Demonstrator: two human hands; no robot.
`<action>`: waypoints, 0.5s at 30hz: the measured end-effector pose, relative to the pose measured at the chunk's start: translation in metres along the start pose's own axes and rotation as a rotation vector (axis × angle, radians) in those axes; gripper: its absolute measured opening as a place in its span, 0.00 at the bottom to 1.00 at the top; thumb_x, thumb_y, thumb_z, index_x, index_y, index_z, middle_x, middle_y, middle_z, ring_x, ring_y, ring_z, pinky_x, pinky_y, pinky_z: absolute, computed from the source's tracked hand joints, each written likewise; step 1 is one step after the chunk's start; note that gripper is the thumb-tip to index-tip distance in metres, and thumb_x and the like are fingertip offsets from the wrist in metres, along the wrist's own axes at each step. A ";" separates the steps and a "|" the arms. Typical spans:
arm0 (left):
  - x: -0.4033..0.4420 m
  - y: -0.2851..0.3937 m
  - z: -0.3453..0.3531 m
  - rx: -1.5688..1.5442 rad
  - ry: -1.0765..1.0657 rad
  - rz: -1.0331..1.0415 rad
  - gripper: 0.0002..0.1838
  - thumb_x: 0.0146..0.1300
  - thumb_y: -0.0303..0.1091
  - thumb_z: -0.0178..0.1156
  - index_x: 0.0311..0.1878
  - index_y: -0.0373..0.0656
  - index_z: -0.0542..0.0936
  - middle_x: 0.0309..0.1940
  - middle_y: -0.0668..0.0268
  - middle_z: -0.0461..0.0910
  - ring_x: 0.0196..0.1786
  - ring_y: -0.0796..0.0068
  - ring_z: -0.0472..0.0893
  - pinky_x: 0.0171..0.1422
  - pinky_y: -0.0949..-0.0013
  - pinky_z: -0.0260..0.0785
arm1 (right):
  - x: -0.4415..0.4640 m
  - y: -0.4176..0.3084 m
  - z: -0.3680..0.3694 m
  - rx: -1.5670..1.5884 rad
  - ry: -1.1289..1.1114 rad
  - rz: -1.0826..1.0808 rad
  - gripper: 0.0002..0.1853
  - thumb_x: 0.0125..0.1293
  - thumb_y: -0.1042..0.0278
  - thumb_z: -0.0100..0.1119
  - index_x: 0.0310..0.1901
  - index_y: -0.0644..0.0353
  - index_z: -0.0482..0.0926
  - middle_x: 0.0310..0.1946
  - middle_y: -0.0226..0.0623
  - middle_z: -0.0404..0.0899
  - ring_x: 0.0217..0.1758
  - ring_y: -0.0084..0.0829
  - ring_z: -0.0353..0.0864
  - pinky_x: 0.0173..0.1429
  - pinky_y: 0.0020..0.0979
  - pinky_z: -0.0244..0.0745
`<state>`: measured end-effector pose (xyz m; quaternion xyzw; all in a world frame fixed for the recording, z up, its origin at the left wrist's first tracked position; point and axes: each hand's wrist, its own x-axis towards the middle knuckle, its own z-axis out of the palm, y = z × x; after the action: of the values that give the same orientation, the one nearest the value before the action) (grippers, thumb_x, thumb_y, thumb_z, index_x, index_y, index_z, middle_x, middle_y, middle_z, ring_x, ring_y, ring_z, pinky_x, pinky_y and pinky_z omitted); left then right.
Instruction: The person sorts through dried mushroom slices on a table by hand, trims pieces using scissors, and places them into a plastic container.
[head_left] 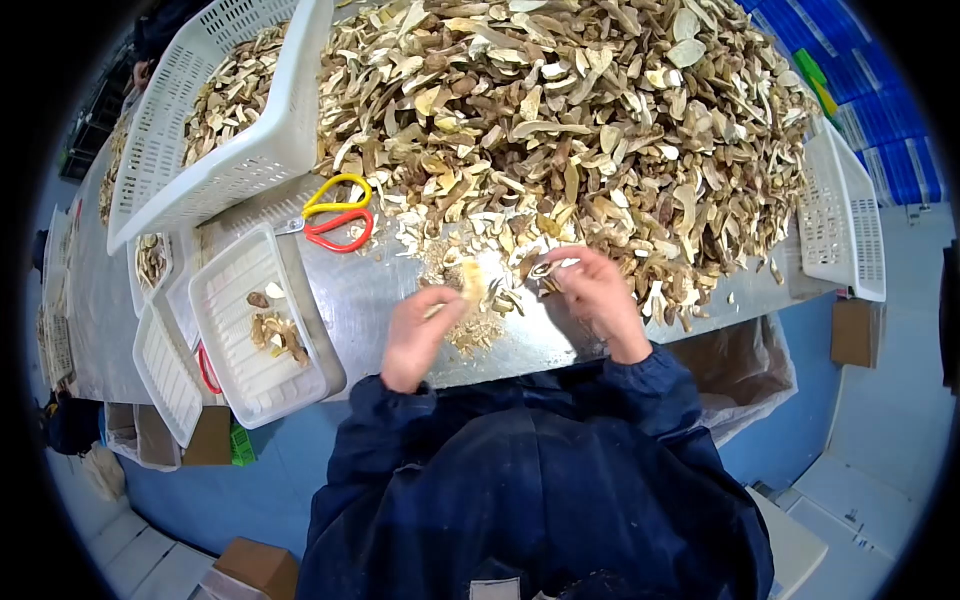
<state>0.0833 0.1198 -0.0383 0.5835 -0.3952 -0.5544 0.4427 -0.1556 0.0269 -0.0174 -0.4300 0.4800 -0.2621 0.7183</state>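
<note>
My left hand (422, 335) is closed on a pale yellowish slice (471, 282), slightly blurred, above crumbs on the metal table (380, 345). To its right, my right hand (598, 300) pinches a small dark-edged slice (545, 269) between thumb and fingers. Just beyond both hands rises a large pile of dried brown and cream slices (560, 120), which look like mushroom. Small pieces and crumbs (476, 330) lie between the hands.
Scissors with yellow and red handles (340, 213) lie left of the pile. A white tray (232, 376) holds a few pieces. White perforated baskets stand at left (215, 180) and right (855, 215). Below the table edge at right is a lined box (745, 375).
</note>
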 end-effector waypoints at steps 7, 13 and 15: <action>-0.010 0.002 -0.034 0.265 0.274 -0.079 0.12 0.66 0.36 0.60 0.36 0.34 0.81 0.24 0.73 0.76 0.28 0.87 0.71 0.31 0.78 0.60 | 0.006 0.002 -0.008 -0.850 0.222 -0.373 0.10 0.61 0.70 0.60 0.44 0.58 0.81 0.21 0.34 0.78 0.22 0.27 0.76 0.29 0.28 0.71; -0.013 0.006 -0.013 -0.801 -0.151 -0.102 0.10 0.71 0.35 0.50 0.45 0.38 0.76 0.20 0.77 0.61 0.24 0.85 0.60 0.29 0.77 0.52 | 0.015 0.011 0.022 -1.403 0.113 -0.566 0.10 0.59 0.68 0.57 0.43 0.56 0.78 0.21 0.41 0.80 0.24 0.42 0.81 0.27 0.39 0.73; -0.011 0.000 -0.010 -0.954 -0.205 -0.083 0.11 0.71 0.36 0.49 0.45 0.37 0.73 0.20 0.76 0.59 0.26 0.83 0.61 0.32 0.77 0.53 | 0.018 0.015 0.027 -1.549 0.115 -0.642 0.06 0.59 0.68 0.55 0.37 0.57 0.75 0.19 0.38 0.78 0.22 0.38 0.80 0.24 0.38 0.73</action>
<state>0.0928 0.1311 -0.0351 0.2732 -0.1151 -0.7455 0.5970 -0.1248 0.0301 -0.0340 -0.9033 0.4144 -0.0717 0.0850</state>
